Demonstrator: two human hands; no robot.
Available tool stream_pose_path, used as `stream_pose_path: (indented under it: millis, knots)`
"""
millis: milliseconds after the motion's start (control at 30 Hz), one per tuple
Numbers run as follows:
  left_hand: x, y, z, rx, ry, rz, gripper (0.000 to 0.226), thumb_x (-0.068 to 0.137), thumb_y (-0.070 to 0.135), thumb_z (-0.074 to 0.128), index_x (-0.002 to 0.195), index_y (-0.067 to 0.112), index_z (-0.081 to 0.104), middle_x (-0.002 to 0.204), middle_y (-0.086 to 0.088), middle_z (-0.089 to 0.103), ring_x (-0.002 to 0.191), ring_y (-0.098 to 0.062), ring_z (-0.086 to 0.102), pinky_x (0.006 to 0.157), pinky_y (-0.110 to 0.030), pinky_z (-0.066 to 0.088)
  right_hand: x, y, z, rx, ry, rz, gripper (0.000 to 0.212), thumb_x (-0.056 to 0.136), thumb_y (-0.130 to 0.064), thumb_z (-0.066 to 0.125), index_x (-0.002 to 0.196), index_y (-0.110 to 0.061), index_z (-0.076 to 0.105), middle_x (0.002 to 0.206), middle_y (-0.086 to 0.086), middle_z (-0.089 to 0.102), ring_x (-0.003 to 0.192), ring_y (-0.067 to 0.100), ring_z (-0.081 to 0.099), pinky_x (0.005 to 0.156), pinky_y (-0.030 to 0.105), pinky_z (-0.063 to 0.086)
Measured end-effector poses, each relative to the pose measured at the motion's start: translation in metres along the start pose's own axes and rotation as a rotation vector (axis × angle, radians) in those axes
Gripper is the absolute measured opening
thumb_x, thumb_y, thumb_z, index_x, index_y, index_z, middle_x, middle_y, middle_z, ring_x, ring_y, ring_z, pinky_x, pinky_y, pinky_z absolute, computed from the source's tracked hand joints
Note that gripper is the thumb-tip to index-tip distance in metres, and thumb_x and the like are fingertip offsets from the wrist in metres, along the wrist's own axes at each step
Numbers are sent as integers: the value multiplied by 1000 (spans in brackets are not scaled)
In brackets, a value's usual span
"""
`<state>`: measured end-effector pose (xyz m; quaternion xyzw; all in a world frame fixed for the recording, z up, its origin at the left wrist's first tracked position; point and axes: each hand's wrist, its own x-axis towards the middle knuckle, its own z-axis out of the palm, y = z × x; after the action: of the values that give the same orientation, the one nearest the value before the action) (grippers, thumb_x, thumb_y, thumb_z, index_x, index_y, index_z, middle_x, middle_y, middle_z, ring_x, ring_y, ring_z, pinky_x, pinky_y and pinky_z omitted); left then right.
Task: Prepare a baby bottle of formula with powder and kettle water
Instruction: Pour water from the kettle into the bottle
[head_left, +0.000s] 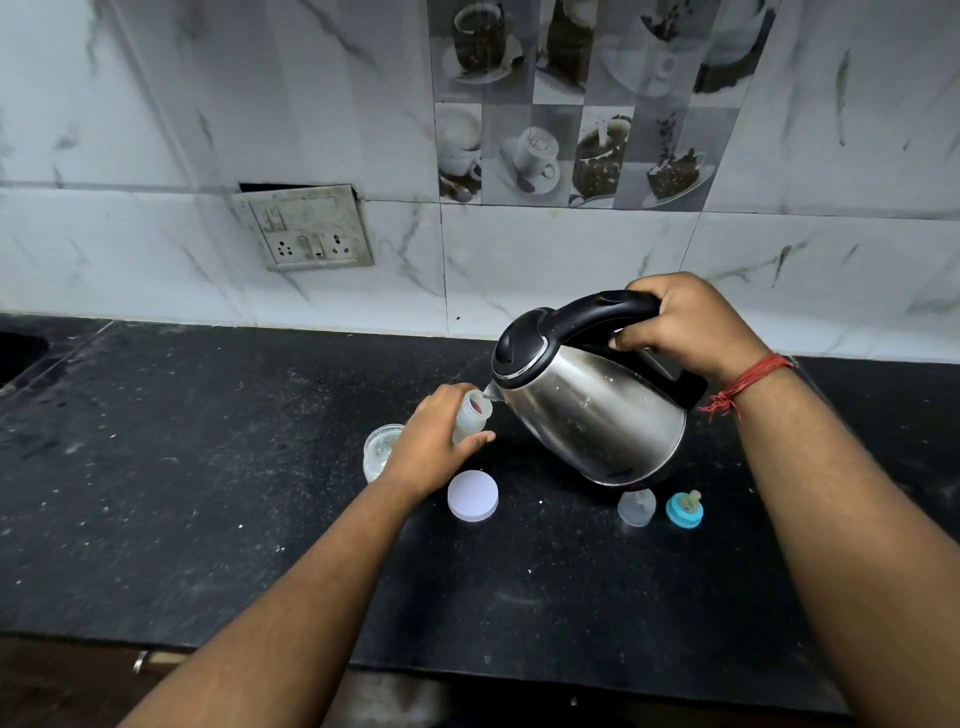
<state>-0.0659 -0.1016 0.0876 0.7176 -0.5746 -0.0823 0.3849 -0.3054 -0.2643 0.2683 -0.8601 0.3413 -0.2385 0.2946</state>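
Observation:
My right hand (680, 325) grips the black handle of a steel kettle (587, 410), which is tilted to the left with its spout over the mouth of a clear baby bottle (474, 413). My left hand (431, 441) is wrapped around that bottle and holds it upright on the black counter (208, 493). A clear jar (382, 449) stands just left of my left hand, partly hidden by it. Its white round lid (472, 496) lies flat in front. The blue ring with the teat (684, 509) and a clear bottle cap (636, 507) lie on the counter below the kettle.
A marble-tiled wall with a switch and socket plate (306, 226) rises behind the counter. The rim of a sink (21, 358) shows at the far left. The counter's front edge runs along the bottom, with a drawer handle (143, 661) below it.

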Motion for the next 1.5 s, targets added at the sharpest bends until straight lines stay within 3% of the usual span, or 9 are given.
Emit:
stream_pose_path:
  millis: [233, 467, 833, 1500]
  knots:
    - [9, -2, -1, 13, 4, -9, 53, 87, 38, 80, 131, 27, 53, 126, 8, 58, 119, -17, 55, 101, -35, 46, 12, -10, -2, -31, -39, 21, 24, 68, -8, 82, 66, -23, 63, 48, -16, 57, 45, -2, 51, 58, 27, 37]
    - [15, -7, -6, 27, 19, -34, 53, 87, 38, 80, 131, 25, 54, 127, 6, 59, 117, -18, 57, 100, -40, 49, 26, -19, 0, -70, -61, 19, 24, 68, -9, 82, 64, -23, 63, 46, -17, 57, 44, -4, 51, 55, 27, 35]
    - [23, -9, -10, 28, 34, -60, 53, 88, 38, 79, 133, 26, 54, 128, 6, 59, 118, -17, 56, 101, -42, 50, 43, -26, 4, -144, -69, -5, 17, 64, -16, 82, 68, -23, 67, 51, -15, 60, 61, 13, 57, 57, 27, 38]
    - [27, -17, -6, 36, 35, -82, 54, 86, 38, 81, 132, 26, 55, 126, 5, 60, 117, -16, 56, 100, -40, 49, 58, -39, 12, -255, -137, -29, 17, 66, -19, 82, 70, -23, 66, 65, -5, 65, 67, 16, 61, 59, 28, 40]
